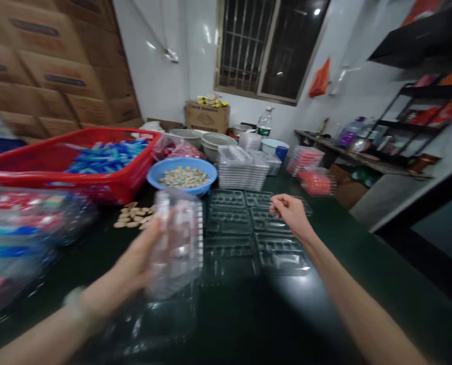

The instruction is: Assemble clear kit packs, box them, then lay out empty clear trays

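Observation:
My left hand (129, 271) holds a clear plastic blister tray (178, 238) upright above the dark green table (336, 284); the tray is motion-blurred. My right hand (291, 212) hovers over several clear trays (254, 228) laid flat in rows, its fingers pinched together; whether it holds something small I cannot tell. More clear trays (153, 319) lie under my left wrist. A small heap of beige pieces (132, 216) lies loose on the table beside the held tray.
A blue bowl (182, 177) of small pieces and a stack of clear trays (243, 170) stand behind. A red crate (73, 162) holds blue packets. Bagged goods (24, 238) lie left. Cardboard boxes (58, 66) fill the back left; shelves (423, 101) line the right.

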